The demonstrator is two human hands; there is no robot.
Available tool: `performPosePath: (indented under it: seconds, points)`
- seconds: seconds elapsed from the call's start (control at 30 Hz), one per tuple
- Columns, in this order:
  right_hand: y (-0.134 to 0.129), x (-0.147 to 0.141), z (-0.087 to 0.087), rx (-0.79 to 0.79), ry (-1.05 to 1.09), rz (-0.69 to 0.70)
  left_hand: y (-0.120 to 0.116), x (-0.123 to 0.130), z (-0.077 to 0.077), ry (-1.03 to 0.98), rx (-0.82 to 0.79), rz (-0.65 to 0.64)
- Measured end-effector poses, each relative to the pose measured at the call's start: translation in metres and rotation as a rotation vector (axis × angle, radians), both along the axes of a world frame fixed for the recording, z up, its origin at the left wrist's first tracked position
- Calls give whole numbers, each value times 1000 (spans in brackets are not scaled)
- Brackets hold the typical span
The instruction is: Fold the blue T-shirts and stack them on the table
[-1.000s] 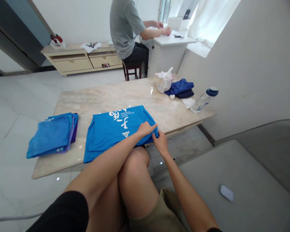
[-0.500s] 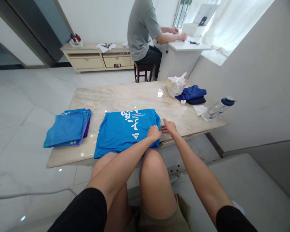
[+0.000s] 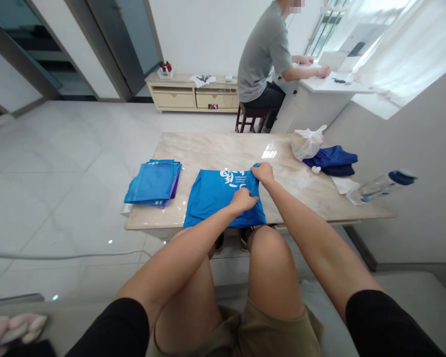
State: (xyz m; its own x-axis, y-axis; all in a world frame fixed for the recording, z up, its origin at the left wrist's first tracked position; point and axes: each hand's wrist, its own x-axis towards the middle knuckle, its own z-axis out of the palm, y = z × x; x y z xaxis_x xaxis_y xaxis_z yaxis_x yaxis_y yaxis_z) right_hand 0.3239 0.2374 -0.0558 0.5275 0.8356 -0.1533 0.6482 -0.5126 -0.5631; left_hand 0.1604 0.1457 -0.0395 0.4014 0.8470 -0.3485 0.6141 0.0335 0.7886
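A blue T-shirt (image 3: 211,196) with white lettering lies folded on the marble-topped table (image 3: 208,148), close to my knees. My right hand (image 3: 263,172) pinches its far right corner between thumb and fingers. Lower on the right side of the cloth, my left hand (image 3: 244,201) is closed with its fingers at a fold, covering part of the print. To the left is a stack of folded blue and purple garments (image 3: 154,181).
A clear water bottle (image 3: 379,188) with a blue lid leans at the table's right end. Near it are a white plastic bag (image 3: 308,144), dark blue cloth (image 3: 332,159) and a white paper (image 3: 344,184). Beyond, a person (image 3: 263,54) sits on a stool at a white desk (image 3: 327,84).
My right hand has moved from beside the shirt onto its far right corner and taken hold. The shirt's right side is now folded over part of the print. The view has swung left.
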Motion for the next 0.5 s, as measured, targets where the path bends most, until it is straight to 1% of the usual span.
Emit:
performPosePath:
  seconds: [0.1,0.2,0.27,0.33,0.4,0.5]
  points:
    - [16,-48,16,19,-60,38,10,-55,9,-79,-112,108]
    - [24,-96,21,33,-74,127,14,-105,9,-79,-148,180]
    - [27,-123,18,24,-54,175,16,-131,3,-59,-165,222]
    - [29,-143,12,14,-38,205,18,-152,-6,-34,-176,253]
    - [30,-156,5,9,-30,224,20,-169,-15,-15,-161,277]
    - [32,-169,-2,0,-19,240,24,-189,-26,-8,-150,300]
